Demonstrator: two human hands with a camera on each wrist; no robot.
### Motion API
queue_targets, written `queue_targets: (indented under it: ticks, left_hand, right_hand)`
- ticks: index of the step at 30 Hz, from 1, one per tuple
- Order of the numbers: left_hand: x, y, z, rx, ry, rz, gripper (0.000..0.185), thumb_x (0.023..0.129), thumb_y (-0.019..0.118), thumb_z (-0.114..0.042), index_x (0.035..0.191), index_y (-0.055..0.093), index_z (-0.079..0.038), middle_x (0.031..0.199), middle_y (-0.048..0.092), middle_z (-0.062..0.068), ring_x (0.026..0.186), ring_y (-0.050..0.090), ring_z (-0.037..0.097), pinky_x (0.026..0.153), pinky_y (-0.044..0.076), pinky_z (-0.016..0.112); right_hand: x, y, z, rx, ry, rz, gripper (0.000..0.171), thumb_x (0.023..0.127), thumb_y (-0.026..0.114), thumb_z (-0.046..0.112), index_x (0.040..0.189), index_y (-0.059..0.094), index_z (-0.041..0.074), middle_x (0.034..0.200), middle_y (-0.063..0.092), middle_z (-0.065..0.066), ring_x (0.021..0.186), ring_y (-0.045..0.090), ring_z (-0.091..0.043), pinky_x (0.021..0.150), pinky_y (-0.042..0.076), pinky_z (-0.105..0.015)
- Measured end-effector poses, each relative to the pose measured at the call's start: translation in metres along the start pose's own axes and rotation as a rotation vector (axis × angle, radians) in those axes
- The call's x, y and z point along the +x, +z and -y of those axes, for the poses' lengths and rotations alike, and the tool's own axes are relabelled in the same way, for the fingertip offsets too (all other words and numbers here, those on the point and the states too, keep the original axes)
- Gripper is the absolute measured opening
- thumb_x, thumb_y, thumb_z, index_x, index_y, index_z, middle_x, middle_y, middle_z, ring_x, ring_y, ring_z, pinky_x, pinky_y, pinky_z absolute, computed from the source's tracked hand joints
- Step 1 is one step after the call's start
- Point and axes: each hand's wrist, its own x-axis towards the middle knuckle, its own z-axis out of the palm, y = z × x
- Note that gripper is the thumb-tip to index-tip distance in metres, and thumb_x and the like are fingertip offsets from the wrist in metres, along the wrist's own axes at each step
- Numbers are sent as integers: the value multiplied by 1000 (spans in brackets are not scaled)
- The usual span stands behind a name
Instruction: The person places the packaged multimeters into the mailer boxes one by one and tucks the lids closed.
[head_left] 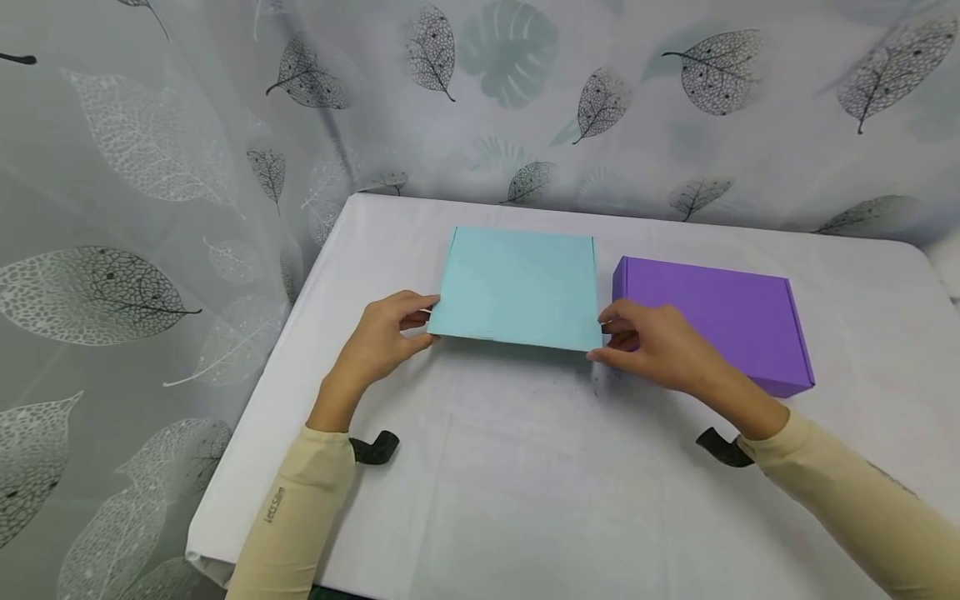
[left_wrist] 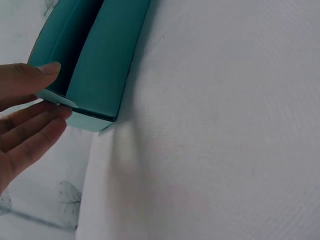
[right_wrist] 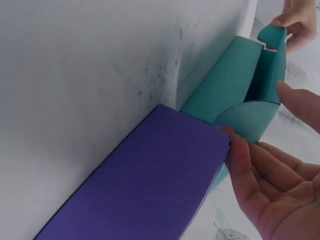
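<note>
A light teal cardboard box (head_left: 517, 287) lies at the back middle of the table, its lid tilted up a little along the front. A dark gap under the lid shows in the left wrist view, above the box's front wall (left_wrist: 107, 65). My left hand (head_left: 386, 337) pinches the lid's front left corner, thumb at the front and fingers along the side. At the opposite front corner my right hand (head_left: 656, 343) holds the lid, its fingers beside a rounded side flap (right_wrist: 245, 120). Right beside those fingers is a closed purple box (head_left: 720, 321).
White cloth covers the table (head_left: 540, 500). Behind it and along the left hangs a pale curtain (head_left: 480, 125) printed with leaves. Black curved pieces (head_left: 377, 448) stick out at both wrists. Small dark marks (right_wrist: 160, 75) dot the cloth near the boxes.
</note>
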Motion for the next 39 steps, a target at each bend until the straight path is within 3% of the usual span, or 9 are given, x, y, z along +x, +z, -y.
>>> queue_targets:
  ticks: [6,12,18,25,30,39]
  left_hand:
    - [-4,10,4,-14,-16,-52,56,81,81,16,134,65,7,122,63,16,109,70,31,93,56,30]
    - [-6,18,9,-25,20,-86,57,81,81,17,135,64,7,120,61,18,112,68,31,94,56,32]
    - [-6,22,13,13,49,-101,55,81,81,17,133,64,7,121,60,17,111,67,30,95,55,30]
    - [-7,25,19,53,74,-116,55,80,83,16,131,65,7,120,61,17,111,67,29,96,54,28]
    - [-8,28,20,99,103,-145,58,77,84,18,131,66,6,119,61,17,109,67,31,95,55,31]
    - [-10,30,17,66,62,-163,58,78,83,18,132,66,6,116,60,18,105,70,31,92,56,30]
  right_hand:
    - [1,2,3,-25,11,7,38,86,87,12,113,65,-3,100,76,-17,84,76,-25,75,62,-45]
    - [1,1,6,-1,67,19,39,86,87,12,114,64,-3,103,76,-21,89,76,-28,75,61,-47]
    - [2,2,6,-9,102,24,41,86,87,14,116,64,-3,104,76,-21,92,76,-30,75,61,-48]
    - [3,5,7,10,152,37,38,88,85,13,116,62,-1,97,78,-11,86,75,-25,69,57,-42]
    - [3,8,5,23,163,14,31,93,80,11,117,64,-1,105,77,-17,94,75,-30,72,59,-43]
    - [4,12,3,21,177,-5,28,94,79,11,115,64,0,106,77,-16,95,74,-29,72,58,-42]
